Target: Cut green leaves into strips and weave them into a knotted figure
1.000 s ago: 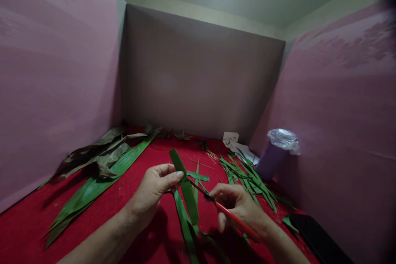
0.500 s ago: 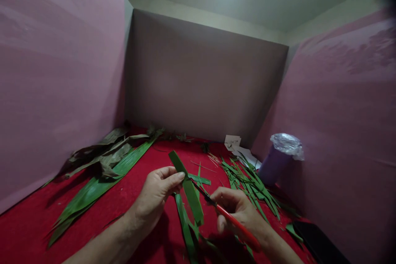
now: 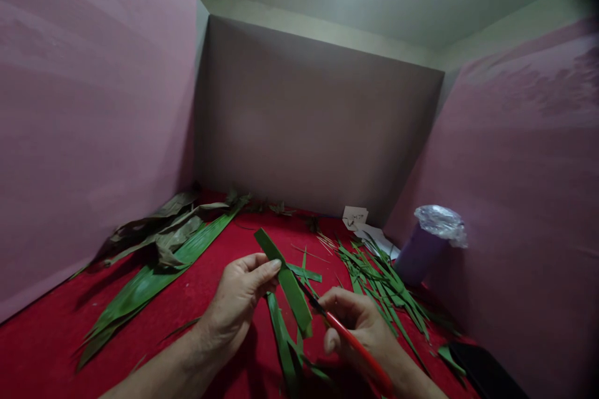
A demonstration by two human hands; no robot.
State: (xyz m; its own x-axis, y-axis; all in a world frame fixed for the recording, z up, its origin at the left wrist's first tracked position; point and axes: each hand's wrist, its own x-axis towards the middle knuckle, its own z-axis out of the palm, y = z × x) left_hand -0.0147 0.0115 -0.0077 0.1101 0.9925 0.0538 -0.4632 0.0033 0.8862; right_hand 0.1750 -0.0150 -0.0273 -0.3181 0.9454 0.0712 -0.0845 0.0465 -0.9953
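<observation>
Between the thumb and fingers of my left hand [image 3: 243, 290] is a green leaf strip [image 3: 291, 287], tilted from upper left to lower right. My right hand [image 3: 358, 321] is closed round the red handles of a pair of scissors [image 3: 349, 333]. The dark blades point up and left, lying against the right edge of the strip; how far apart they stand I cannot make out. Below the strip, several cut leaf pieces [image 3: 283, 346] lie on the red cloth [image 3: 224, 368]. Another short green piece [image 3: 306, 272] shows just behind the blades.
Long green leaves [image 3: 154, 287] and dry brown leaves [image 3: 175, 240] lie at left. On the right are a pile of narrow leaf strips [image 3: 384, 280], a purple container [image 3: 421, 255] topped with clear plastic, white papers [image 3: 374, 238] and a black flat object [image 3: 486, 371]. Pink walls stand either side.
The scissors' blades have slid slightly down along the strip's right edge. My left hand keeps its pinch on the strip. The whole view has shifted a little.
</observation>
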